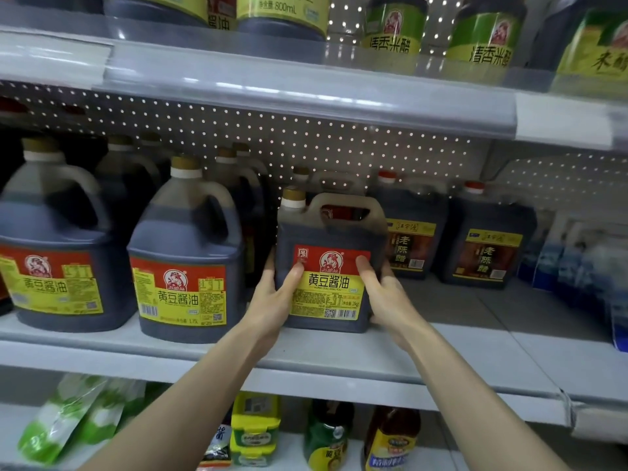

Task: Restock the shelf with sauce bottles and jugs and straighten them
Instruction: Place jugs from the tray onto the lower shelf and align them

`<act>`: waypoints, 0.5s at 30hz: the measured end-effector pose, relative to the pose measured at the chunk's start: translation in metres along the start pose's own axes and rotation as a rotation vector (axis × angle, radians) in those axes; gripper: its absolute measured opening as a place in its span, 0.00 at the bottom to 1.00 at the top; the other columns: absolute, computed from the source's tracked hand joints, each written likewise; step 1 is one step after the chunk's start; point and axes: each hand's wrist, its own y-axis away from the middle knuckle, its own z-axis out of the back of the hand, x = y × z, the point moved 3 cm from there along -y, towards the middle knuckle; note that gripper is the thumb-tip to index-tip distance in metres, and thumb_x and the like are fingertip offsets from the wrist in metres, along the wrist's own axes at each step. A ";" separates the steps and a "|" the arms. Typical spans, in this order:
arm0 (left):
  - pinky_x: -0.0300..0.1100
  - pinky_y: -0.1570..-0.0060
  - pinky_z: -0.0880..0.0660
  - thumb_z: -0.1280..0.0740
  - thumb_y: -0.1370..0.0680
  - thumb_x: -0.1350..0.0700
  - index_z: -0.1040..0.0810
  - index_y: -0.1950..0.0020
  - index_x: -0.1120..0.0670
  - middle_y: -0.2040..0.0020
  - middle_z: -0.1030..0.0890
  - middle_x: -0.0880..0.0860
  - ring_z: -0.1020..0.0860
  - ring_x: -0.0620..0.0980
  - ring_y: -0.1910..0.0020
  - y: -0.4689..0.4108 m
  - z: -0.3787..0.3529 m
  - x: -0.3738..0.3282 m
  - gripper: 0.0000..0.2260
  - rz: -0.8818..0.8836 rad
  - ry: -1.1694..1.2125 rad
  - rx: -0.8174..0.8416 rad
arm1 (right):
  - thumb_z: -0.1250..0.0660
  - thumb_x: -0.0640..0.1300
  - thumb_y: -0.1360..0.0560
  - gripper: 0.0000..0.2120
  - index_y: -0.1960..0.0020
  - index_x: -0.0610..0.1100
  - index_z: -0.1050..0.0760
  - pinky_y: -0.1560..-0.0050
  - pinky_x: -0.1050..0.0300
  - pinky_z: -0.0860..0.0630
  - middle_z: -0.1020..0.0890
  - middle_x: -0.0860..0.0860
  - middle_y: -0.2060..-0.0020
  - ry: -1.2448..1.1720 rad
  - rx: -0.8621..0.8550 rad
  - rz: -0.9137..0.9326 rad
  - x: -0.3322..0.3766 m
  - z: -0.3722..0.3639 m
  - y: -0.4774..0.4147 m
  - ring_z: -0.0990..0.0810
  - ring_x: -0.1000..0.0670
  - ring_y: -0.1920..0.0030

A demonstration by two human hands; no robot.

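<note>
A square dark soy sauce jug [328,232] with a red and yellow label stands upright on the middle shelf [339,355], near its front. My left hand [275,300] grips its left side with the thumb on the label. My right hand [384,290] grips its right side, thumb on the label's red band. Left of it stand two round soy sauce jugs [185,263] [51,253], with more behind them. Right of it and further back stand two dark vinegar jugs [413,232] [484,243].
The upper shelf [306,86] hangs over the jugs and carries bottles with green and yellow labels. Bare shelf space lies right of the held jug. Blue and white packs [577,263] sit at the far right. Below are green pouches [61,416] and small bottles [326,436].
</note>
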 end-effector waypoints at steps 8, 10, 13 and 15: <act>0.49 0.41 0.24 0.35 0.23 0.47 0.41 0.24 0.45 0.37 0.21 0.52 0.20 0.51 0.44 -0.020 -0.001 -0.002 0.29 0.009 0.001 -0.044 | 0.39 0.68 0.27 0.35 0.25 0.57 0.42 0.38 0.41 0.27 0.22 0.52 0.37 -0.058 -0.046 -0.024 0.005 -0.006 -0.020 0.22 0.44 0.40; 0.47 0.44 0.24 0.35 0.23 0.47 0.41 0.24 0.45 0.38 0.22 0.52 0.20 0.49 0.46 -0.024 -0.002 -0.001 0.29 0.001 0.005 -0.046 | 0.39 0.71 0.32 0.39 0.25 0.56 0.40 0.36 0.39 0.27 0.22 0.51 0.36 -0.043 -0.055 -0.011 0.004 -0.007 -0.024 0.22 0.44 0.39; 0.52 0.38 0.26 0.34 0.28 0.43 0.40 0.24 0.45 0.35 0.23 0.51 0.22 0.51 0.42 -0.032 -0.002 0.001 0.34 -0.014 -0.006 -0.052 | 0.39 0.69 0.29 0.37 0.25 0.56 0.41 0.37 0.39 0.27 0.23 0.51 0.35 -0.037 -0.073 0.007 0.002 -0.007 -0.031 0.23 0.44 0.38; 0.54 0.36 0.27 0.34 0.29 0.42 0.40 0.24 0.44 0.34 0.24 0.51 0.23 0.52 0.40 -0.036 -0.001 0.003 0.34 -0.016 -0.004 -0.069 | 0.40 0.67 0.27 0.34 0.25 0.55 0.41 0.37 0.41 0.26 0.24 0.50 0.35 -0.030 -0.081 0.002 0.002 -0.008 -0.036 0.23 0.44 0.38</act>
